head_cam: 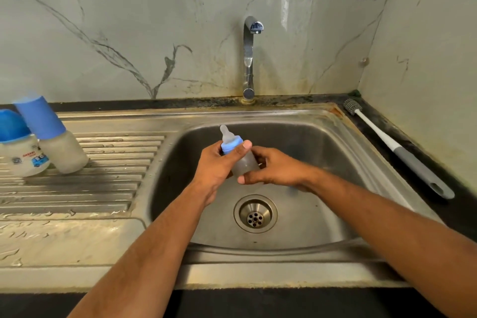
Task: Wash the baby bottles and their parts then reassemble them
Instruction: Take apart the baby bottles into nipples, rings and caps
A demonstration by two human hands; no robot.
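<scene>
While the left hand (219, 162) grips the blue collar (231, 146), the right hand (273, 168) holds the bottle (245, 164).

— What is seen at the back?
— A tap (248, 59) is mounted behind the sink (335, 152), before a veined marble wall (129, 20).
— And inside the sink?
— A drain (255, 213) is set in its floor. A ribbed drainboard (103, 175) is joined at the left.

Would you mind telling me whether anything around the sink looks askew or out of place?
The capped bottle with the tall blue cap on the draining board stands tilted, leaning left against the round-capped bottle. The bottle brush lies flat on the dark counter right of the sink. Nothing looks spilled.
</scene>
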